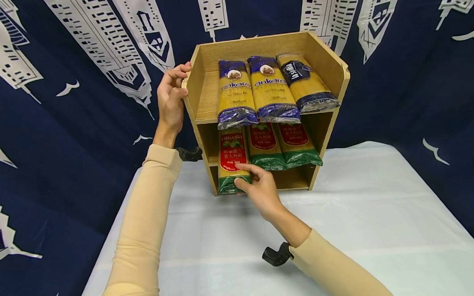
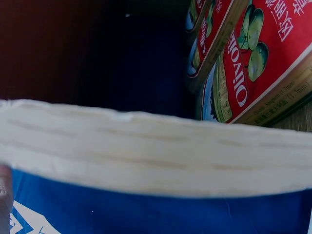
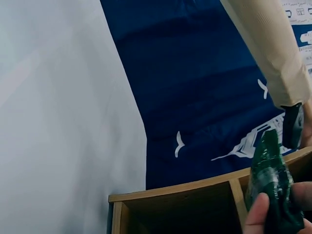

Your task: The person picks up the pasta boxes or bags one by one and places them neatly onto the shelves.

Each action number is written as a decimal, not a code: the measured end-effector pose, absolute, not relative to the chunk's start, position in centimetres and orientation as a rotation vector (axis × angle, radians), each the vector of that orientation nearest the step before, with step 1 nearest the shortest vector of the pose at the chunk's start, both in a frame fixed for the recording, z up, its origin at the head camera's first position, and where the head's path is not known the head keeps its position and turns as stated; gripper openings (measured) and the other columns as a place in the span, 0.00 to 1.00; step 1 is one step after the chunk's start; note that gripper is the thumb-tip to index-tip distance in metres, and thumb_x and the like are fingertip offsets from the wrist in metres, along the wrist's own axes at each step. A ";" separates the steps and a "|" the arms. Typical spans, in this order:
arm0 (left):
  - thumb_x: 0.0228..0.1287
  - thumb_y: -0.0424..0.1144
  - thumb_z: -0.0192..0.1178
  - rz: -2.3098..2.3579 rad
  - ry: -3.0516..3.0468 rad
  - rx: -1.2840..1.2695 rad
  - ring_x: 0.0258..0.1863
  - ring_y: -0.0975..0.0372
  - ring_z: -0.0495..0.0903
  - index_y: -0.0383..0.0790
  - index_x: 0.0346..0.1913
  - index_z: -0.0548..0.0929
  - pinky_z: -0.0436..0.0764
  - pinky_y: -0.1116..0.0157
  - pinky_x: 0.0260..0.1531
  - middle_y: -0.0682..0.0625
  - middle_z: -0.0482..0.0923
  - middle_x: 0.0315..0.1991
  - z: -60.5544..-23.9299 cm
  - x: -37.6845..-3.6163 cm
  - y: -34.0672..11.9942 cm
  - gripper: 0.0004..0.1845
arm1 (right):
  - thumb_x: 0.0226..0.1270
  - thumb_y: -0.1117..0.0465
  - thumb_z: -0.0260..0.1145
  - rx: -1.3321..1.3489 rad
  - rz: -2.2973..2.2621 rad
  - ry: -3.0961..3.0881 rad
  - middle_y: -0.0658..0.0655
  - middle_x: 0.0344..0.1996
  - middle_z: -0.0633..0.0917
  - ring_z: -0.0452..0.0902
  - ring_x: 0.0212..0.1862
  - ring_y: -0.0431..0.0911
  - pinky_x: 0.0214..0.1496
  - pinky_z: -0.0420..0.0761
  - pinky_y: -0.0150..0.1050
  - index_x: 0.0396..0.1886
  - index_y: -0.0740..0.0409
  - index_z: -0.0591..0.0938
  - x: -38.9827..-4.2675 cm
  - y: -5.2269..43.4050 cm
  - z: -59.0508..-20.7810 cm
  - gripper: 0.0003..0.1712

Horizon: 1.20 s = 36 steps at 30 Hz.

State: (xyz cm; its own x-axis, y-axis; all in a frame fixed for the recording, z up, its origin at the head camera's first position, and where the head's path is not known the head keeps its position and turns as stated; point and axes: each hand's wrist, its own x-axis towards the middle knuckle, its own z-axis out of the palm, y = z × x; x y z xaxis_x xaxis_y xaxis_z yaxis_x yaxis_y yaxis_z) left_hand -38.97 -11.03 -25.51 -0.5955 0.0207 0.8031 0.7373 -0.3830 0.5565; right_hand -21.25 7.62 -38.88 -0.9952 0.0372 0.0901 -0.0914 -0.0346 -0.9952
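The left hand grips the wooden shelf's rim while the right hand pinches a glossy, long pasta pack.

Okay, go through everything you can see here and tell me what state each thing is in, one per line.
Wooden shelf unit: upright on the table, steadied at its top left edge.
Left hand: grips the shelf's side panel.
Right hand: pinches the Olivoila pack.
Olivoila pack: sticking partway out of the middle shelf.
Two other red-label packs: lying in the middle shelf.
Three top packs: lying side by side, sealed.
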 end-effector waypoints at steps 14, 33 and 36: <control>0.46 0.37 0.53 -2.016 -1.361 -1.030 0.65 0.47 0.72 0.37 0.40 0.76 0.66 0.58 0.69 0.41 0.77 0.52 -25.4 -38.8 -11.2 0.15 | 0.66 0.68 0.66 0.274 2.312 -2.266 0.63 0.57 0.78 0.85 0.37 0.50 0.47 0.83 0.46 0.67 0.54 0.77 -15.7 8.1 -39.3 0.29; 0.46 0.36 0.53 -2.019 -1.348 -1.056 0.66 0.48 0.72 0.37 0.41 0.75 0.64 0.57 0.70 0.41 0.77 0.52 -25.6 -38.9 -10.9 0.15 | 0.67 0.69 0.63 0.506 2.542 -2.165 0.66 0.66 0.74 0.84 0.44 0.54 0.47 0.84 0.44 0.70 0.64 0.68 -17.8 7.0 -40.1 0.32; 0.46 0.36 0.53 -2.024 -1.342 -1.056 0.66 0.47 0.72 0.36 0.41 0.76 0.65 0.57 0.70 0.41 0.77 0.52 -25.6 -38.9 -10.9 0.16 | 0.67 0.69 0.63 0.486 2.546 -2.156 0.65 0.65 0.74 0.84 0.43 0.54 0.47 0.84 0.44 0.70 0.63 0.68 -18.5 7.0 -40.0 0.32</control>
State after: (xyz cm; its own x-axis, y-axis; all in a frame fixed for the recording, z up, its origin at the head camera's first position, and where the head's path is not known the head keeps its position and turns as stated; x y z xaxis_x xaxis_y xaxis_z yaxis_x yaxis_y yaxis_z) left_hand -38.90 -10.87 -25.56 -0.5815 0.0185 0.8134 0.7422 -0.3976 0.5396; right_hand -18.52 7.04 -40.01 -0.9327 -0.3539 0.0690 -0.0096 -0.1667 -0.9860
